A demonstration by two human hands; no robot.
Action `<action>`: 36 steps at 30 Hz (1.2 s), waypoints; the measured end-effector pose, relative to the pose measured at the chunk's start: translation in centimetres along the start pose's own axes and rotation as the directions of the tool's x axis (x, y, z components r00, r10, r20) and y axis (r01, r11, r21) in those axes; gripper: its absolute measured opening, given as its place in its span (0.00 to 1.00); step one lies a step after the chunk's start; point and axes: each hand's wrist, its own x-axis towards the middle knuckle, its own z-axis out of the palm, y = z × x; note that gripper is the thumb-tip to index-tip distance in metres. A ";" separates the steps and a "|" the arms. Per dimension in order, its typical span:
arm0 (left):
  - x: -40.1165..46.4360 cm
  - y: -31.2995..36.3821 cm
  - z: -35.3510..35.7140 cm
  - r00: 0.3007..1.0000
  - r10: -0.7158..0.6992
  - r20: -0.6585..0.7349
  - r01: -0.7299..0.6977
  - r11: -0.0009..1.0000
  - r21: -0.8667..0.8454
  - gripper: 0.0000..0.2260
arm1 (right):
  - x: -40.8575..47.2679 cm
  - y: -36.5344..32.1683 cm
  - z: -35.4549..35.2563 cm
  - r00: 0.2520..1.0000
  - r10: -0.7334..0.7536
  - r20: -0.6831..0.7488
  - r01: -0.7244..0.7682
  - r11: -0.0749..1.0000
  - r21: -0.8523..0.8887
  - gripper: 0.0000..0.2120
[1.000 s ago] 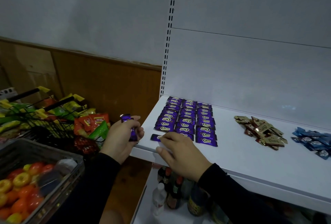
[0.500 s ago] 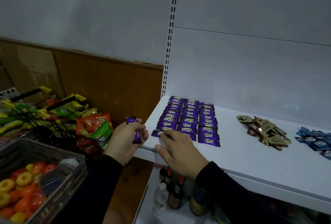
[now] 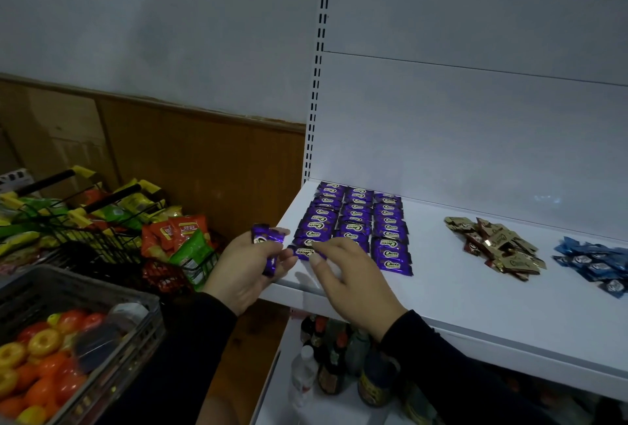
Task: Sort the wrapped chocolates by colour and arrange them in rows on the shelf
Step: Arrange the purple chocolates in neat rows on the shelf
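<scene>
White shelf (image 3: 475, 292) serves as landmark. Left of its front corner, the left hand (image 3: 249, 270) has its grip clenched on several purple chocolates (image 3: 266, 237). At the shelf's left end, the right hand (image 3: 346, 275) rests fingertips on one purple chocolate (image 3: 304, 252) beside the purple rows (image 3: 356, 220), grip released. Further right on the shelf lie a gold pile (image 3: 496, 246), then a blue pile (image 3: 593, 263).

Left hand (image 3: 249, 266) grips purple chocolates (image 3: 266, 237); right hand (image 3: 350, 280) touches one (image 3: 303, 252).

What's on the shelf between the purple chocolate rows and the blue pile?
In the head view, a loose gold pile lies between the purple rows and blue pile.
</scene>
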 end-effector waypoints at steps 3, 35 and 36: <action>-0.6 -0.5 1.0 0.997 -0.007 0.070 0.005 1.000 0.025 0.07 | 0.0 0.0 -0.7 0.992 0.109 -0.071 -0.093 0.976 0.196 0.15; -0.5 -0.6 2.3 0.997 -0.041 -0.065 0.045 0.998 0.051 0.06 | -1.5 5.1 -1.8 0.976 -0.216 -0.034 0.198 0.939 -0.282 0.11; -0.5 -0.5 2.3 0.997 -0.042 -0.067 0.045 0.998 0.049 0.06 | -1.6 4.9 -1.8 0.973 -0.229 -0.018 0.216 0.938 -0.273 0.10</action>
